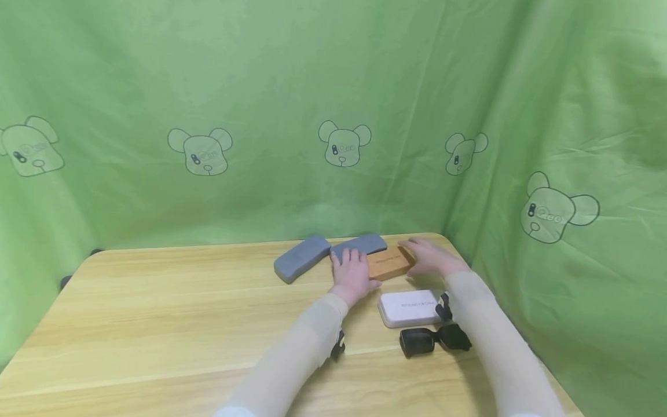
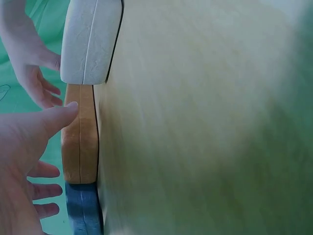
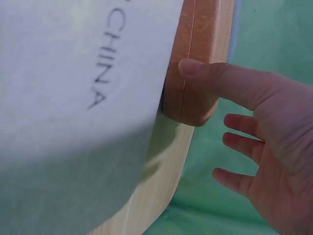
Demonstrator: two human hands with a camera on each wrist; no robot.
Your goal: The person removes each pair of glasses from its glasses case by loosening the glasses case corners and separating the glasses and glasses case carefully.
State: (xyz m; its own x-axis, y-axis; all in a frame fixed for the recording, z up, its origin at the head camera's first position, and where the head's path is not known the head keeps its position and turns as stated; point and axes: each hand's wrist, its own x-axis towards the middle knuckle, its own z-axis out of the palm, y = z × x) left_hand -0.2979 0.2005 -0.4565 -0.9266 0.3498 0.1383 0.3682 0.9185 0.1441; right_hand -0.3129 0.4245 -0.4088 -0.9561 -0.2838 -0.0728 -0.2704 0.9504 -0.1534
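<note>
Orange case [image 1: 389, 264] looked like leatherette: smooth, lightly creased, stitched edge. White case [image 1: 407, 307] looked similar, sides wrinkled. Grey cases [image 1: 302, 258] read matt. Sunglasses [image 1: 418, 341] looked glossy plastic. Surface [image 1: 182, 318] showed smooth wood grain; green curtain [image 1: 281, 69] was creased, faintly shiny cloth.

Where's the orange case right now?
In the head view, the orange case lies right of centre, toward the far edge of the table, between the left hand and the right hand, just beyond the white case.
</note>
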